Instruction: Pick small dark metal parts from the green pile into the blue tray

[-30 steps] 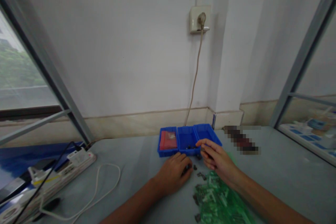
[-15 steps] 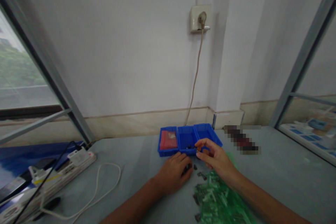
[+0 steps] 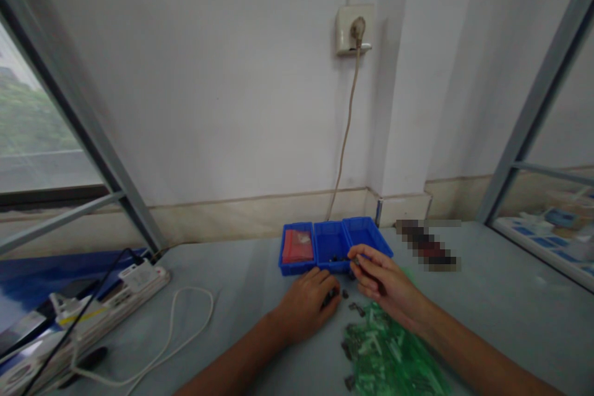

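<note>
My left hand [image 3: 310, 298] rests on the table in front of the blue bins, its fingers curled round small dark parts that show only partly. Above the near edge of the middle blue bin [image 3: 330, 235], my right hand [image 3: 378, 275] pinches a small part between thumb and forefinger; its kind is too small to make out. A few dark pieces [image 3: 335, 258] lie inside that bin. Loose small metal parts [image 3: 356, 309] lie on the table between my hands. Beneath my right forearm is a green plastic bag [image 3: 394, 352] with many clear and dark pieces.
The left blue bin [image 3: 281, 260] holds a red packet [image 3: 297, 246]; the right blue bin [image 3: 364, 232] adjoins the middle one. A power strip [image 3: 116, 309] and a looped white cable [image 3: 185, 340] lie at left. Behind the table [image 3: 241, 278] is a wall with a plugged-in socket [image 3: 344, 31].
My right hand has turned, its fingers folding in closer, and shifted slightly right. The left hand stays in place.
</note>
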A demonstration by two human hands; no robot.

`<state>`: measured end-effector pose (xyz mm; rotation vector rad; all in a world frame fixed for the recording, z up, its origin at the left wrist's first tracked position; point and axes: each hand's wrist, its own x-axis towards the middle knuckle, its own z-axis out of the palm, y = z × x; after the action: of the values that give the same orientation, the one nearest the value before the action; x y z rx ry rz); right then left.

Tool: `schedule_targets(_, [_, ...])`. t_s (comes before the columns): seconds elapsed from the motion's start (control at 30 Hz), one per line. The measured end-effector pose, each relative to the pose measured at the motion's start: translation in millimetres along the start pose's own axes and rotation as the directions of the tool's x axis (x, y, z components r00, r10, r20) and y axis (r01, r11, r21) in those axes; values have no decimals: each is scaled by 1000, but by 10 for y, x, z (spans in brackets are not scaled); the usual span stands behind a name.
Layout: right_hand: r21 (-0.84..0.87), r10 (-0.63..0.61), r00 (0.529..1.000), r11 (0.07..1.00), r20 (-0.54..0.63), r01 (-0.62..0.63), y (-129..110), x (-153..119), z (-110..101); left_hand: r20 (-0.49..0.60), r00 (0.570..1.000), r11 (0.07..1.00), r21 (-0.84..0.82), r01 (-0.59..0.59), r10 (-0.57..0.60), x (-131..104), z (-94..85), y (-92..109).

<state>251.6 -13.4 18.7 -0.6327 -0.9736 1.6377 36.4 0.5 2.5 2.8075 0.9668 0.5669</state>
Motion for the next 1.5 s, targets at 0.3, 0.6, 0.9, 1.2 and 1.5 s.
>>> schedule_targets(0.3, [-278,-139,984,955,-109,104,6,56,-21,8,1000,1000,15,0,0,5,3,2])
schedule_targets(0.6, [-539,-157,985,837,-77,92,-3,23,-20,11,1000,1000,17,-8,8,6,-10,10])
schedule_targets(0.9, [-407,-173,978,906,-113,113,21,47,-22,9,1000,1000,1,1,-1,7,0,2])
schedule_targets(1.2, [-210,-157,964,971,-217,111,-9,109,-100,-4,1000,1000,5,-2,2,5,9,0])
schedule_targets(1.5, [-574,-550,763,764,-339,295,-104,140,-199,7,1000,1000,8,1,-1,2,-11,-2])
